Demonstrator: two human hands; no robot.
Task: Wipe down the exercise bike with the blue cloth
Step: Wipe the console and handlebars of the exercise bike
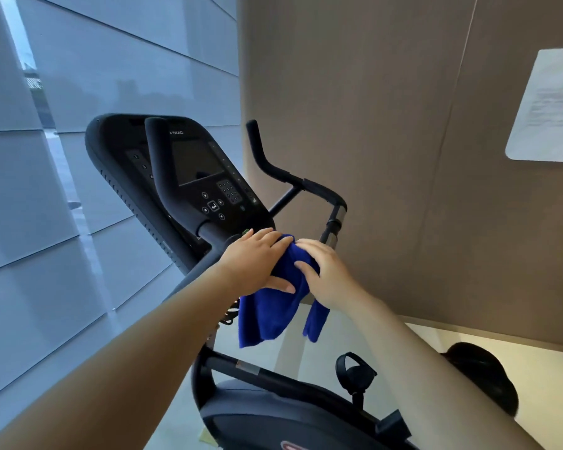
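1. The exercise bike (208, 196) stands tilted across the view, with its dark console (189, 167) at far left and a blank screen (195, 162) above a small keypad (229, 191).
2. A left handlebar (160, 164) rises in front of the console and hides part of its left side; a right handlebar (283, 170) bends up against the brown wall (387, 125).
3. A white sheet of paper (548, 105) is stuck on that wall at far right; its print is too blurred to read.
4. To the left is a pale panelled window wall (62, 157). Near the bottom, a pedal with a strap (355, 373) and the bike's dark housing (273, 414) show between the forearms.
5. The blue cloth (273, 306) is draped over the middle of the handlebar frame, just below the console, with two ends hanging down on the near side.
6. The left hand (255, 263) reaches in from the near left, palm down on the cloth, fingers stretched forward over its top and the thumb pressed across the blue fabric.
7. The right hand (325, 274) comes from the near right and lies on the cloth just beside the left, fingers curled loosely over it and pinning it to the bar; the fingertips of the two hands nearly meet at the top of the cloth.
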